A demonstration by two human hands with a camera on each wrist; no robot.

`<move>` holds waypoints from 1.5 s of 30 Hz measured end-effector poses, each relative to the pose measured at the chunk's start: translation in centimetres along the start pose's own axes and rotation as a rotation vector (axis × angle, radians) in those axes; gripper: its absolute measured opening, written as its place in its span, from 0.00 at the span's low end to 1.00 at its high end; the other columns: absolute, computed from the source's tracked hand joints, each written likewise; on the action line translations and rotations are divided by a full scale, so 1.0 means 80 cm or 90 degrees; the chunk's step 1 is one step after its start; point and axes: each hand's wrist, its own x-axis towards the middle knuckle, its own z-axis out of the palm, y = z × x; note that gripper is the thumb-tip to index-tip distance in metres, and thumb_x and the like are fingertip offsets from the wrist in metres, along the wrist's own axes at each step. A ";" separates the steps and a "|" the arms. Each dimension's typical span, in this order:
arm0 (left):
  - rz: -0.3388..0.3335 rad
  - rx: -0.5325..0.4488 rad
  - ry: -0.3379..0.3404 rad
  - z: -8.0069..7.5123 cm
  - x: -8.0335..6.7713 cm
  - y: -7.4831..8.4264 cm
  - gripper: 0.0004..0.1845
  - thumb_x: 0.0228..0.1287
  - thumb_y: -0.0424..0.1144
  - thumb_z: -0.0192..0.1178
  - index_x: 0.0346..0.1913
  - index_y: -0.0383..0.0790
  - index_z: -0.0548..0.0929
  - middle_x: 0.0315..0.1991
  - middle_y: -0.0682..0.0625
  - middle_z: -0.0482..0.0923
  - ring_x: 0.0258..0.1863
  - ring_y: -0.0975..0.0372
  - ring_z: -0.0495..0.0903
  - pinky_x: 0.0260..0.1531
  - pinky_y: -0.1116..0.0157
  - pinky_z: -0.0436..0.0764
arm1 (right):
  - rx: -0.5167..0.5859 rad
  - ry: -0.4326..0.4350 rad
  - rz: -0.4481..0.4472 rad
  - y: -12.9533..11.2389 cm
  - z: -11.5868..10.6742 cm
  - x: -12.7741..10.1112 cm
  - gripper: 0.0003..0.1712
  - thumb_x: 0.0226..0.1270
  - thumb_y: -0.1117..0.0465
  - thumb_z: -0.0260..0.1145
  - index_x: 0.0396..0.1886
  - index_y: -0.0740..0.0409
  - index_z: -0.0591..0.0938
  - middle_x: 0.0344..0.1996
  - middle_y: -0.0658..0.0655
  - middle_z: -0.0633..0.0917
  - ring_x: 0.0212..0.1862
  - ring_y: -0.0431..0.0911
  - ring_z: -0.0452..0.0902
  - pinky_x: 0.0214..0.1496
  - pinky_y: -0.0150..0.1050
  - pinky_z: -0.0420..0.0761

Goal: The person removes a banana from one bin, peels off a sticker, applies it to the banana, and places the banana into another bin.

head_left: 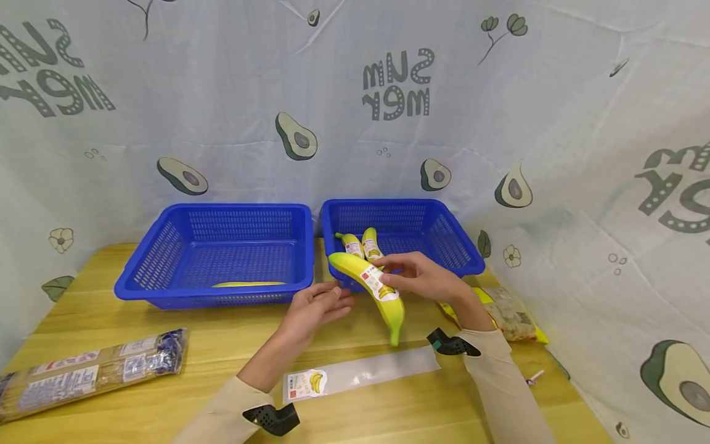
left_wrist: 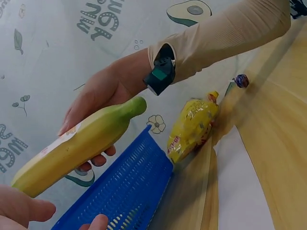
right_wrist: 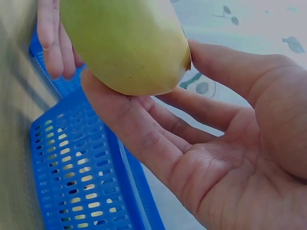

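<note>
My right hand (head_left: 418,277) holds a yellow banana (head_left: 363,274) with green ends, thumb on one side and fingers on the other. A white label (head_left: 383,287) with a banana picture lies across the banana's upper side. The grip shows close up in the right wrist view, where the fingers support the banana (right_wrist: 129,43) from below. My left hand (head_left: 318,308) is just left of the banana, its fingers loosely extended and holding nothing. Behind the held banana, more labelled bananas (head_left: 370,242) lie in the right blue basket (head_left: 455,240).
The left blue basket (head_left: 213,213) has a banana (head_left: 249,284) low at its front. In front lies a label strip (head_left: 366,375) with one banana label (head_left: 307,383). A noodle pack (head_left: 94,373) lies at left, a yellow bag (head_left: 510,314) at right, and a lollipop (head_left: 534,377) nearby.
</note>
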 end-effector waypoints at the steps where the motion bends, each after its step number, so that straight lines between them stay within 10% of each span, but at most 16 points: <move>1: -0.002 -0.015 0.009 0.002 0.002 -0.001 0.25 0.84 0.29 0.54 0.74 0.16 0.66 0.65 0.20 0.76 0.65 0.35 0.81 0.60 0.55 0.87 | 0.005 0.005 0.006 -0.001 -0.002 0.001 0.26 0.85 0.61 0.62 0.74 0.71 0.75 0.53 0.65 0.84 0.47 0.49 0.85 0.49 0.39 0.90; 28: -0.003 -0.326 0.224 0.027 0.040 -0.012 0.03 0.80 0.26 0.59 0.44 0.34 0.77 0.35 0.44 0.85 0.38 0.55 0.91 0.53 0.53 0.90 | 0.041 0.119 0.074 -0.003 -0.055 0.040 0.32 0.85 0.55 0.63 0.78 0.68 0.72 0.66 0.70 0.82 0.54 0.48 0.88 0.54 0.44 0.91; 45: -0.023 -0.361 0.227 0.025 0.044 -0.012 0.05 0.77 0.23 0.60 0.46 0.33 0.76 0.38 0.43 0.84 0.35 0.56 0.90 0.49 0.57 0.92 | 0.103 0.156 0.170 0.030 -0.103 0.078 0.35 0.86 0.57 0.63 0.83 0.63 0.65 0.71 0.69 0.76 0.69 0.59 0.77 0.58 0.46 0.90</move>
